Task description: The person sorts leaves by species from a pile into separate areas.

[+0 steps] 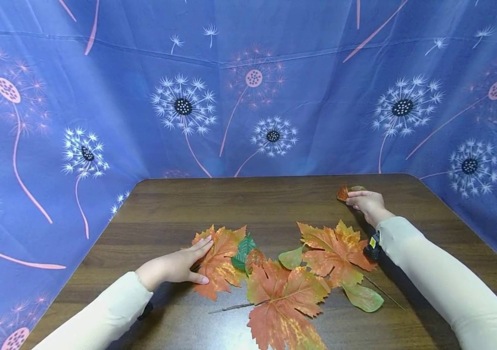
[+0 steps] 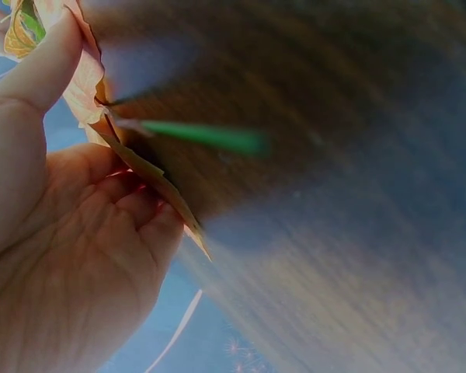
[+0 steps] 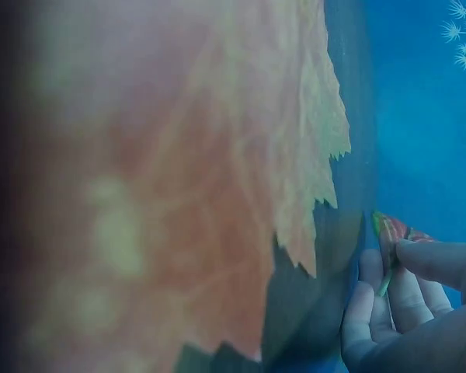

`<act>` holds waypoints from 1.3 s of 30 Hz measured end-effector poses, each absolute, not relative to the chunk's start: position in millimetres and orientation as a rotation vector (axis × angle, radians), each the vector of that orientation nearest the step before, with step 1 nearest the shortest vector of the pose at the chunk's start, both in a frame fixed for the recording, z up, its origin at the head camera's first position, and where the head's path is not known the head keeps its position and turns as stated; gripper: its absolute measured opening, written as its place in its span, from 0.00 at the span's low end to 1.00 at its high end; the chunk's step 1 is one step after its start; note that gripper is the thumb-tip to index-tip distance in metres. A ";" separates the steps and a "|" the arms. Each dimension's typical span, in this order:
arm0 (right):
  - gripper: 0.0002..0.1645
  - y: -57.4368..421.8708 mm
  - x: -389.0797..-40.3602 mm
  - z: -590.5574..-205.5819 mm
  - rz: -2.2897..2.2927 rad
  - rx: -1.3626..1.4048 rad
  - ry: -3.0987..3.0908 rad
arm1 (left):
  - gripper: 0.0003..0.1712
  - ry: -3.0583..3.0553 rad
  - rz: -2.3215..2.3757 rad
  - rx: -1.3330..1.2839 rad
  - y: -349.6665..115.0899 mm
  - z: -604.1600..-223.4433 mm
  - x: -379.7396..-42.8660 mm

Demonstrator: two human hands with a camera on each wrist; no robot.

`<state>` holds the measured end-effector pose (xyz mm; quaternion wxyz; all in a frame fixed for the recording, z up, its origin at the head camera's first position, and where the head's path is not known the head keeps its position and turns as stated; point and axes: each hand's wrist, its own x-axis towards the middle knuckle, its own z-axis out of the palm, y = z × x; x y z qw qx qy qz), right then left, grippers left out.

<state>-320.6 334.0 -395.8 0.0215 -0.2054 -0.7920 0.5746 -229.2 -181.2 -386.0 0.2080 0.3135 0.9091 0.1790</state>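
Observation:
My left hand (image 1: 180,265) rests on an orange artificial maple leaf (image 1: 224,253), fingers and thumb spread over it. In the left wrist view the leaf's edge (image 2: 151,172) lies along the fingers, and a blurred green-tipped stem (image 2: 206,137) sticks out. At the far right of the table, my right hand (image 1: 368,203) pinches a small reddish-brown leaf (image 1: 342,193) between thumb and fingers. A greenish leaf (image 1: 356,187) shows just behind those fingertips. The right wrist view also has the pinched leaf (image 3: 390,233), beyond a large blurred maple leaf (image 3: 202,194).
Two more maple leaves, one front centre (image 1: 285,301) and one right (image 1: 335,250), lie on the brown wooden table (image 1: 239,201). Among them are a dark green leaf (image 1: 243,250), a reddish leaf (image 1: 254,258) and light green leaves (image 1: 292,258). A blue dandelion-print cloth (image 1: 318,97) hangs behind.

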 end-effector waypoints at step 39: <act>0.23 350.7 -307.3 -380.8 1.805 -0.740 -2.355 | 0.56 2.516 0.491 0.849 -181.5 -387.0 -229.8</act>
